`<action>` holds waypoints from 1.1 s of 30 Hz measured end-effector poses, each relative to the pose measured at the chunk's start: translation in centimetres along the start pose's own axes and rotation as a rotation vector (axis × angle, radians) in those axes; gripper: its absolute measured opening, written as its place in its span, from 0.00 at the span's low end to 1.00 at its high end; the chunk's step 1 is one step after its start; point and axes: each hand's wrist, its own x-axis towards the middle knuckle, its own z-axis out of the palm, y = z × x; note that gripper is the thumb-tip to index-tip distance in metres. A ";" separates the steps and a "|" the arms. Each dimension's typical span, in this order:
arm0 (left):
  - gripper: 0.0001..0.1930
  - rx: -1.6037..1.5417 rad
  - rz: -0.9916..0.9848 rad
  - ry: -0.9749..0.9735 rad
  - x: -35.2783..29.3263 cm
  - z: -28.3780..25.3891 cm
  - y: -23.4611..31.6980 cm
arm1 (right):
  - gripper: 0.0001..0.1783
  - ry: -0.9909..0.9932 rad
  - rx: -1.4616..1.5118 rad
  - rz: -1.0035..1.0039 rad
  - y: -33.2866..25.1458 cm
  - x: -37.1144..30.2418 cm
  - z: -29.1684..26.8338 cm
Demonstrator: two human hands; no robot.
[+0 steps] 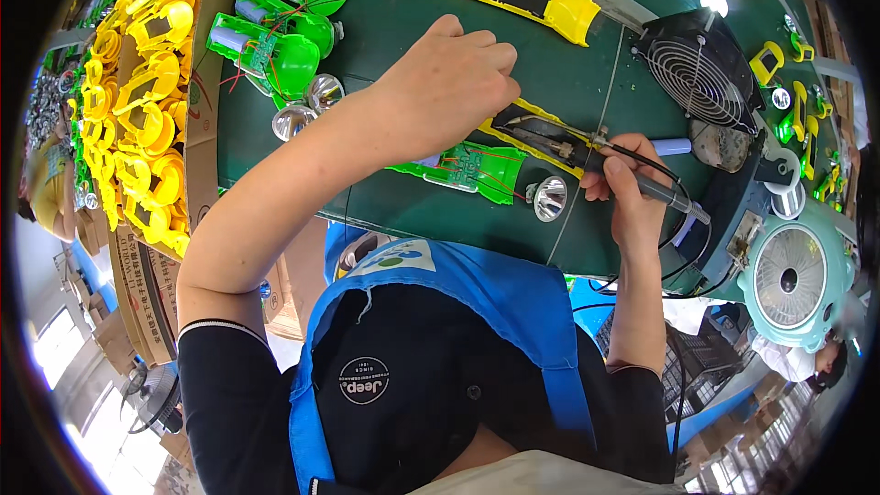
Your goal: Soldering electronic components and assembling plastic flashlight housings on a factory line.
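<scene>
My right hand [631, 194] gripped a rod-like tool [664, 192] over two o'clock's hollow yellow plastic shell [550, 159]; left hand [449, 81] curled, hold unclear.

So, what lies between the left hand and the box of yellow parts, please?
The head view shows green housings and silver reflectors between the left hand and the box.

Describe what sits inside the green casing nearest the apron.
The casing shows a circuit board and part of a bluish cylinder; the left forearm hides whatever lies further left inside.
</scene>
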 end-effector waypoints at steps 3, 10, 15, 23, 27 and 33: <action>0.02 0.009 0.004 0.007 0.0 0.1 0.1 | 0.16 -0.010 -0.016 -0.019 0.0 0.1 0.2; 0.02 0.058 0.004 0.017 0.1 0.1 0.3 | 0.13 0.002 -0.025 -0.008 0.0 0.0 0.5; 0.02 0.046 0.003 0.030 0.1 0.2 0.3 | 0.08 -0.042 0.017 0.020 -0.3 0.0 0.1; 0.03 0.046 0.019 0.062 0.1 0.3 0.1 | 0.18 0.106 0.007 -0.067 0.8 -1.5 -0.3; 0.02 0.065 0.011 0.024 0.2 0.3 0.2 | 0.20 0.153 0.101 -0.198 1.8 -2.0 -0.5; 0.03 0.067 -0.008 -0.010 0.4 -0.3 0.6 | 0.13 0.131 0.132 -0.328 3.4 -2.0 -0.2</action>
